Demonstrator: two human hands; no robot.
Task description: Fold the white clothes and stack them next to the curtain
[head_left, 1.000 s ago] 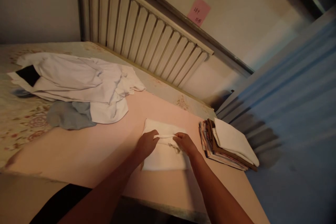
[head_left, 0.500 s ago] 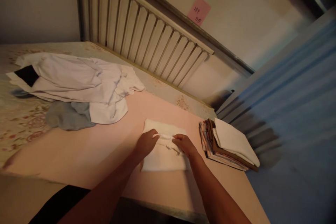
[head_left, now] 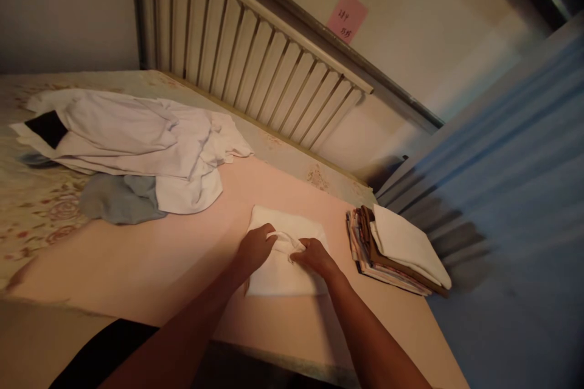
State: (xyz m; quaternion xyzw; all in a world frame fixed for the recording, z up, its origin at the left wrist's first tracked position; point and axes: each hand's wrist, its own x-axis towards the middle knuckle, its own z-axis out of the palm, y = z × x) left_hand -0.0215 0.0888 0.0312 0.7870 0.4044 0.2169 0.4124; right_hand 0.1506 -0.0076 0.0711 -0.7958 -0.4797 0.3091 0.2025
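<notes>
A white garment [head_left: 283, 279], folded into a flat rectangle, lies on the pink sheet in front of me. My left hand [head_left: 257, 248] pinches one end of a raised white band of cloth [head_left: 286, 239] at its middle. The other end of that band is between the thumb and fingers of my right hand [head_left: 314, 255]. Between the hands the band bows upward in a loose curve, with small creases under it. I cannot tell whether it is a collar or another part of the garment.
Right of the garment stands a stack of folded clothes [head_left: 396, 255] with a white piece on top. A loose heap of white clothes [head_left: 123, 134] and a grey cloth [head_left: 121, 199] lie at the left. A radiator [head_left: 255, 67] runs behind; a blue curtain [head_left: 511, 206] hangs at right.
My right hand has shifted slightly left and down, closer to my left hand. The band between them has gone from nearly straight to slack and curved. My left hand stays nearly in place.
</notes>
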